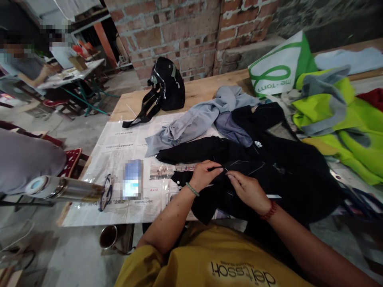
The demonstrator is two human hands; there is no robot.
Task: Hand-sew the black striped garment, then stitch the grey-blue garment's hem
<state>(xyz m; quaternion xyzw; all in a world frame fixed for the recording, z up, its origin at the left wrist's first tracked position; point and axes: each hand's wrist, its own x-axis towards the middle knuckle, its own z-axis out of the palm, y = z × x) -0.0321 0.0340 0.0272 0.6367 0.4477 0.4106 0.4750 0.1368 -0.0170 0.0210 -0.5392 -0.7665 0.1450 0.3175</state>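
A black garment (293,171) lies spread over the table's near side, with thin white lines across its cloth. My left hand (206,173) pinches an edge of this garment between thumb and fingers. Close by on the right, my right hand (247,189) is closed, thumb against forefinger. From its fingertips pokes a thin bright sliver that looks like a needle (226,170). The two sets of fingertips are almost touching. A small white strip (273,196) rests on the garment beside my right wrist.
Newspaper (116,143) covers the table's left part, bearing a phone (132,179), glasses (106,192) and a steel flask (68,188). Behind are a grey cloth (191,123), black backpack (172,85) and green-white bag (281,67). Yellow-green clothing (353,123) lies right; a mug (108,237) sits below the edge. People sit leftward.
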